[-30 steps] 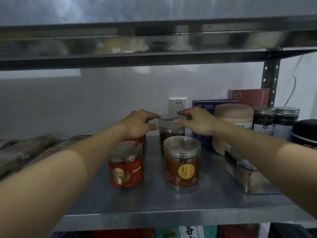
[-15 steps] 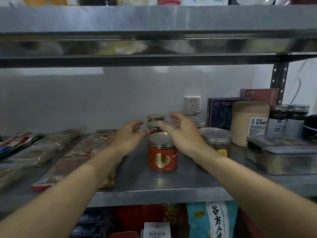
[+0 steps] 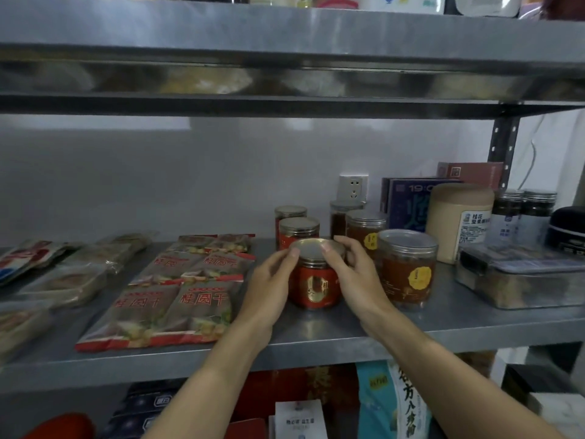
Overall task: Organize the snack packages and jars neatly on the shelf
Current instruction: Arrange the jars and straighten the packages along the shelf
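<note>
The red-labelled jar [image 3: 315,285] is stood upright near the front of the metal shelf [image 3: 316,339], in line with two similar red jars [image 3: 298,232] behind it. It is gripped from both sides: the left hand [image 3: 272,282] is curled round its left, the right hand [image 3: 356,277] round its right, with thumb tips laid on the lid [image 3: 311,248]. Brown jars [image 3: 406,274] are set just to its right; flat snack packages [image 3: 177,289] are laid to its left.

A white wall socket [image 3: 353,187] is mounted on the pale wall [image 3: 158,185] behind. A perforated grey post [image 3: 503,144] is seen at the right, and a dark rounded case [image 3: 568,224] is set at the far right edge.
</note>
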